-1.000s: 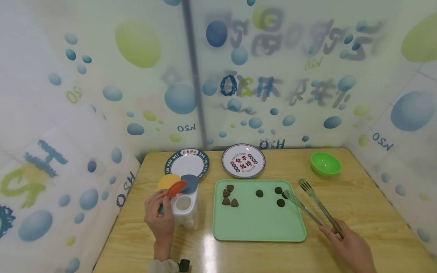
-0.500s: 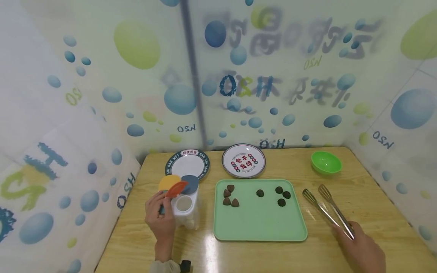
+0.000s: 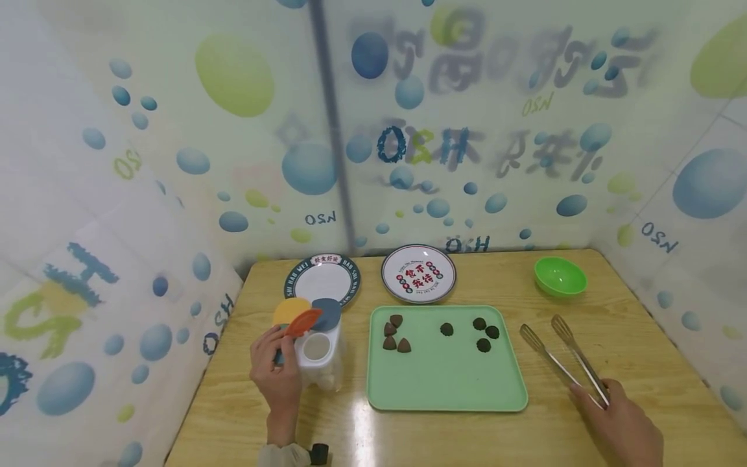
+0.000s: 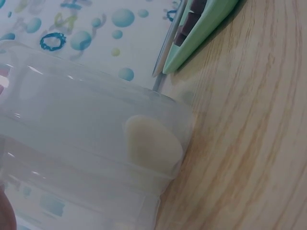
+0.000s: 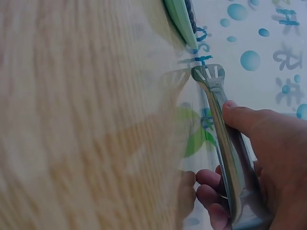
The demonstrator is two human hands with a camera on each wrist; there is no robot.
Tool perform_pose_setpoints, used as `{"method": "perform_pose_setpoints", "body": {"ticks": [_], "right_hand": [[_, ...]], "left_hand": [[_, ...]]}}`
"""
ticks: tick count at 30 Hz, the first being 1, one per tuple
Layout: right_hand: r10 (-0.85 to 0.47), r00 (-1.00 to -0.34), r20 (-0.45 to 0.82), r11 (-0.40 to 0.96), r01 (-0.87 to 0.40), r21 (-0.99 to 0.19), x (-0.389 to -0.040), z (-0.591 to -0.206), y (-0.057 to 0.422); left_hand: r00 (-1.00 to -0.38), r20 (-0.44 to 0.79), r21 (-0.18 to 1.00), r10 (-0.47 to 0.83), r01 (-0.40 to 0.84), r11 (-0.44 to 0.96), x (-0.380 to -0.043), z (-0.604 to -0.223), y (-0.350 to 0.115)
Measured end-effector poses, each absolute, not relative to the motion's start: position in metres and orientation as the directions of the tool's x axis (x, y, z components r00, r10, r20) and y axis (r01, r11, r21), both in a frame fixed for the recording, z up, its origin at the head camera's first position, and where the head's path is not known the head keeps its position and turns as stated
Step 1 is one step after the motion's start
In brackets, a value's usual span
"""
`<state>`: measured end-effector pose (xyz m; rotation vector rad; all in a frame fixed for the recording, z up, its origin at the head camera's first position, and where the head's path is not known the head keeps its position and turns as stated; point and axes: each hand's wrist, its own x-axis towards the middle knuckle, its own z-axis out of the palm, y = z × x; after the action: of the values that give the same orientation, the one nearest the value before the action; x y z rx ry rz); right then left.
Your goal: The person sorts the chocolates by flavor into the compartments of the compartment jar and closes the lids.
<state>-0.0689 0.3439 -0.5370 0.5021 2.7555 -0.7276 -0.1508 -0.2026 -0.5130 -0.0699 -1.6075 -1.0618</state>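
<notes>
My left hand (image 3: 277,370) pinches the raised orange lid (image 3: 303,322) of a clear jar (image 3: 325,375) with a white top and several coloured lids. Below that lid a round opening is uncovered. Through the clear wall in the left wrist view, a pale rounded piece (image 4: 152,146) shows near the bottom. My right hand (image 3: 621,415) holds metal tongs (image 3: 574,360), their slotted tips spread apart with nothing between them, right of the green tray (image 3: 446,386). Brown triangular pieces (image 3: 404,346) lie at the tray's left, dark scalloped round pieces (image 3: 483,345) at its middle and right.
Behind the jar stands a plate with a dark patterned rim (image 3: 323,280), beside a white plate with red characters (image 3: 418,274). A green bowl (image 3: 560,277) sits at the back right. Patterned walls enclose the wooden table (image 3: 432,438) on three sides.
My right hand has drawn the tongs rightward, off the tray's right edge, uncovering a dark round piece there. My left hand keeps its hold on the orange lid, practically unmoved.
</notes>
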Motion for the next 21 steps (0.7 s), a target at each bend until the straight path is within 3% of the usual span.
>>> {"method": "perform_pose_setpoints", "body": {"ticks": [21], "right_hand": [[0.267,-0.924,-0.275,0.830,0.366,-0.421,-0.0730,-0.5418,0.3387]], "left_hand": [[-0.341,0.816,0.574,-0.467,0.571,0.587,-0.1538,-0.5202,-0.2072]]}}
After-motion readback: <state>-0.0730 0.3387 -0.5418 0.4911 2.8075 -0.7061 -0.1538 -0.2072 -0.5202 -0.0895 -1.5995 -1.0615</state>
